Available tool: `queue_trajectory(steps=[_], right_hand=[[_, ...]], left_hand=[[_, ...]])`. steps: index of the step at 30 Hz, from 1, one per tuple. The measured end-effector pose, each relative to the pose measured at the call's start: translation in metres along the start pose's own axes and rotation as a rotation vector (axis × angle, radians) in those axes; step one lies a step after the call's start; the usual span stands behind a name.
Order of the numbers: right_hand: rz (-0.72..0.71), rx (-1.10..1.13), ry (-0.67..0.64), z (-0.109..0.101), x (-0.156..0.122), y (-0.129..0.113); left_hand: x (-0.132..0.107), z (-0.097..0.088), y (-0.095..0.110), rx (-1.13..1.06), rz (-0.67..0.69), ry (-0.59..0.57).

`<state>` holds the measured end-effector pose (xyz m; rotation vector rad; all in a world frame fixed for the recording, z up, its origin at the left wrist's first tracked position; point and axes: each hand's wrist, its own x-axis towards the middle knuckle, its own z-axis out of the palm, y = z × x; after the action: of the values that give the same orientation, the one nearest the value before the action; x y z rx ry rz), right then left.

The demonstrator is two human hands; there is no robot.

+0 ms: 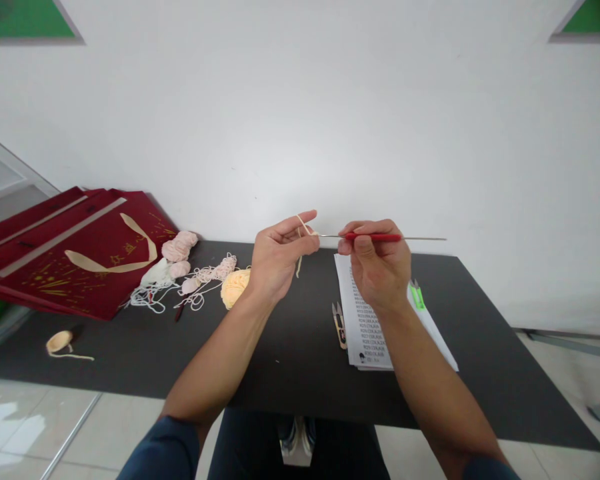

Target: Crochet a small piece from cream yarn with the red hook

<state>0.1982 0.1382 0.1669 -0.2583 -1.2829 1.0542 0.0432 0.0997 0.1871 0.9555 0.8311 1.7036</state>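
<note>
My right hand (380, 263) grips a crochet hook (375, 237) by its red handle, its thin metal shaft pointing left and its other end sticking out to the right. Cream yarn (299, 265) runs over the raised index finger of my left hand (280, 257) and hangs down below it. My left thumb and fingers pinch the yarn where the hook's tip meets it; the stitch itself is too small to make out. Behind my left wrist rests a yellow yarn ball (235, 288). Printed sheets (373, 340) lie under my right forearm.
Small thread snips (339, 325) lie left of the sheets, and a green-handled tool (418, 296) lies on them. Pink yarn (179, 247) and white yarn (153, 293) sit by dark red bags (80, 247). A small cream crocheted cup (59, 342) stands at the left of the black table (300, 373).
</note>
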Motion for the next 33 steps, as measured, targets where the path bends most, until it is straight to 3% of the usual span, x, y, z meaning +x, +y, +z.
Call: queue_trajectory(steps=[4,9,12,16,28,31,33], right_hand=[[-0.061,-0.222,-0.003,-0.005,-0.001,-0.012],[-0.151,-0.476,0.014,0.009,-0.013,-0.025],[-0.126,-0.495,0.063,0.016,-0.016,-0.03],[-0.004,-0.407,0.117,0.011,-0.01,-0.034],[0.056,-0.138,-0.007,-0.003,-0.002,-0.033],[0.097,-0.037,-0.002,0.0,0.0,-0.031],[0.156,0.055,0.027,0.002,0.001,-0.027]], left_hand=[[0.001,-0.001,-0.007,0.131,0.042,0.032],[0.001,0.001,-0.015,0.261,0.148,0.139],[-0.002,0.003,-0.017,0.328,0.249,0.167],[-0.003,0.001,-0.014,0.37,0.305,0.072],[0.008,-0.014,-0.007,-0.028,-0.076,-0.277],[0.009,-0.017,-0.006,-0.072,-0.098,-0.313],[0.009,-0.016,-0.008,-0.055,-0.051,-0.269]])
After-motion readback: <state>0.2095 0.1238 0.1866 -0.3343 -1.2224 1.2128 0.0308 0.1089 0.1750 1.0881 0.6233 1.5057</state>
